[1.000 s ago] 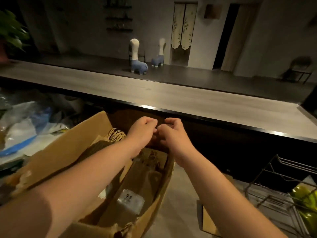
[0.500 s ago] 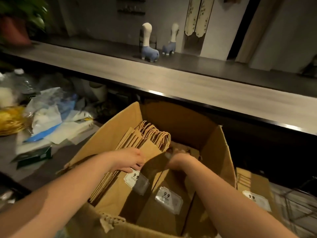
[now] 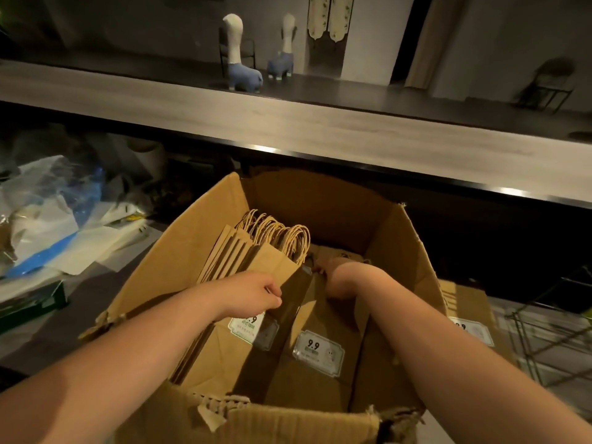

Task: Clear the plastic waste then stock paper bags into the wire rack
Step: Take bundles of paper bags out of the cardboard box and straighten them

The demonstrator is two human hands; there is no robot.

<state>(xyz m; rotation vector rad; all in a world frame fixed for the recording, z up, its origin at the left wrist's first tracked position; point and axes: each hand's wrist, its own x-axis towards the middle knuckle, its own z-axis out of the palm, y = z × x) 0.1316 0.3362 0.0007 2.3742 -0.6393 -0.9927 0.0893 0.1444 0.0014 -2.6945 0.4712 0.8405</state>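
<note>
An open cardboard box [image 3: 336,200] stands in front of me, holding brown paper bags with twine handles. A bundle of upright bags [image 3: 256,251] leans against the box's left wall; my left hand [image 3: 253,294] grips its front bag by the edge. My right hand [image 3: 339,277] reaches deep into the box among the flat bags [image 3: 317,350] with "9.9" labels; its fingers are hidden. The plastic waste [image 3: 54,216] lies in a heap at the left. Part of the wire rack [image 3: 551,334] shows at the right edge.
A long counter [image 3: 320,133] runs across behind the box, with two blue and white animal figures [image 3: 240,62] beyond it. Another labelled paper bag [image 3: 471,322] lies to the right of the box. A green packet [image 3: 35,302] sits at the left.
Both hands have gone down from the box's far rim into the box. My left hand now holds the upright bundle and my right hand has sunk deeper among the bags.
</note>
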